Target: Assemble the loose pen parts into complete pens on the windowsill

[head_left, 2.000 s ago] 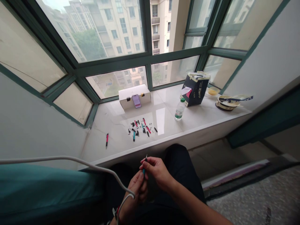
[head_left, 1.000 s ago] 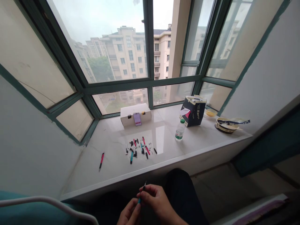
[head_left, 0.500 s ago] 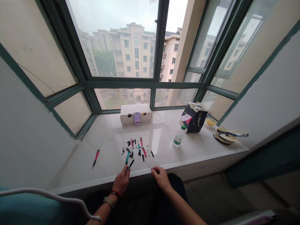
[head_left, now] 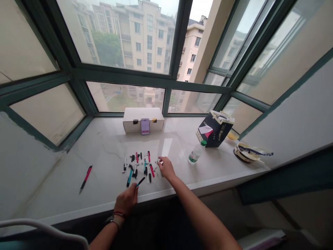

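My left hand [head_left: 127, 199] is closed at the sill's front edge, holding a teal-and-black pen part [head_left: 141, 181] that sticks out up and to the right. My right hand [head_left: 166, 167] reaches over the right side of the spread of pen parts, thumb and forefinger apart close to small pieces there. Whether a fingertip touches one is too small to tell. Between the hands lie red pen barrels [head_left: 152, 170], a teal barrel [head_left: 129, 178], a black grip [head_left: 150, 177] and several little parts. The hand and forearm hide some of the surface at the right.
A whole red-and-black pen [head_left: 85, 178] lies at the left. Behind the parts stand a white box [head_left: 143, 116] and a small purple box [head_left: 145, 127]. To the right are a plastic bottle [head_left: 197, 152], a dark paper bag [head_left: 215, 130] and a bowl [head_left: 246, 152]. Windows enclose the sill [head_left: 109, 146].
My right hand has moved from the front edge forward over the right side of the pen parts, its fingers now parted. My left hand still holds the pen part. The view has shifted.
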